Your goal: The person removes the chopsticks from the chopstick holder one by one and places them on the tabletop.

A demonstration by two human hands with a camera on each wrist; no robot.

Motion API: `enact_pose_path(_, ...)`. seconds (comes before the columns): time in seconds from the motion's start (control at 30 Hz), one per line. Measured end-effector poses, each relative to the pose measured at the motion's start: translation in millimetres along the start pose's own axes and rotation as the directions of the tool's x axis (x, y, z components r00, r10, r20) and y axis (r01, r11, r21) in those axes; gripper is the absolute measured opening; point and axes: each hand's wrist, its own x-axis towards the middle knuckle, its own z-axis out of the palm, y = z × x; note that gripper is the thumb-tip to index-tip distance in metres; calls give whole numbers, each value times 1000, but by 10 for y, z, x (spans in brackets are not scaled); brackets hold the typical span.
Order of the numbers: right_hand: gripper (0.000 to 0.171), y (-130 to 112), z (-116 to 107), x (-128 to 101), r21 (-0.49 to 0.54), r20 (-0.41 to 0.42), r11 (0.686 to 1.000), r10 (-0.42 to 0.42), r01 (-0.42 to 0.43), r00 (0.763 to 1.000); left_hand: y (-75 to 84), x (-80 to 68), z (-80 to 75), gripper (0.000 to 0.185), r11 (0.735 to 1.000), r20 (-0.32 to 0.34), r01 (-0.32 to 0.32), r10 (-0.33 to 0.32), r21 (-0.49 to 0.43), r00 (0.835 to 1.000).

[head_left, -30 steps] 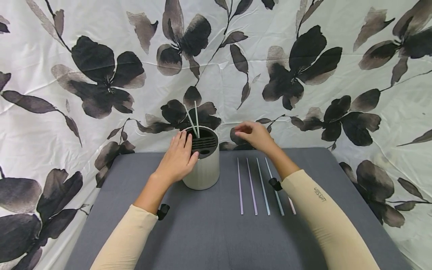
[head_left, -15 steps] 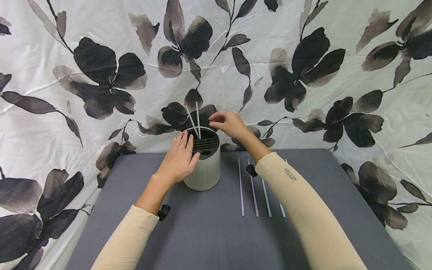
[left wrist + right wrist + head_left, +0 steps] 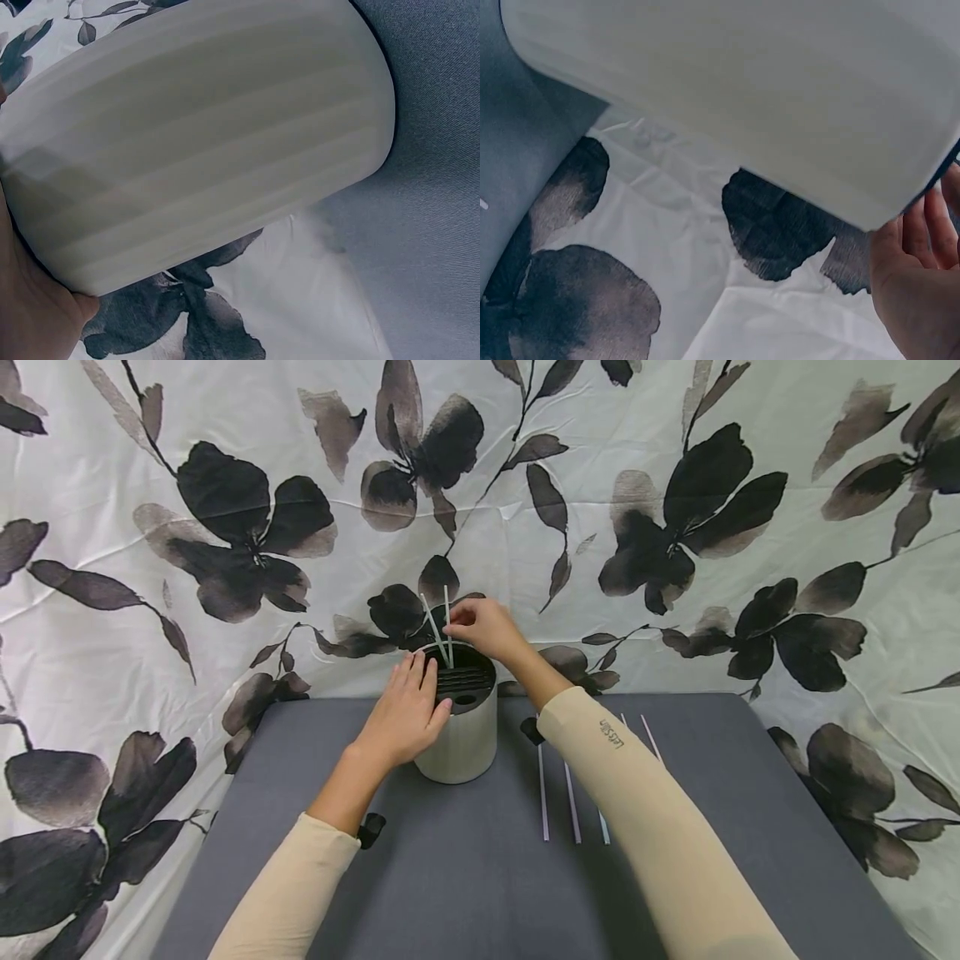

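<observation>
A white ribbed holder (image 3: 465, 739) with a black slotted top stands on the grey table (image 3: 465, 877). Two pale straws (image 3: 435, 628) stick up from its far left side. My left hand (image 3: 408, 710) rests on the holder's left rim and side with its fingers straight. My right hand (image 3: 480, 625) reaches over the holder, and its fingertips pinch the upright straw (image 3: 447, 610) near the top. The left wrist view is filled by the holder's wall (image 3: 202, 142) against my palm (image 3: 30, 315). The right wrist view shows the holder (image 3: 765, 90) from below and my right hand (image 3: 919, 292).
Several thin straws (image 3: 543, 793) lie side by side on the table right of the holder, partly hidden under my right forearm. A white cloth printed with dark flowers (image 3: 675, 510) hangs behind and round the table.
My right hand has moved left from above the lying straws to the straws standing in the holder. My left hand has stayed on the holder.
</observation>
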Motion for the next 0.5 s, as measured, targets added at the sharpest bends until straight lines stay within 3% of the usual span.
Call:
enact_pose_path(0.2, 16, 20, 37, -1, 31, -8, 999, 14, -14, 1000, 21, 18, 11, 71, 1000, -1, 1, -1, 10, 1000)
enact_pose_path(0.5, 17, 51, -67, -33, 209, -34, 978, -20, 27, 999, 16, 29, 4, 71, 1000, 5, 14, -14, 3, 1000)
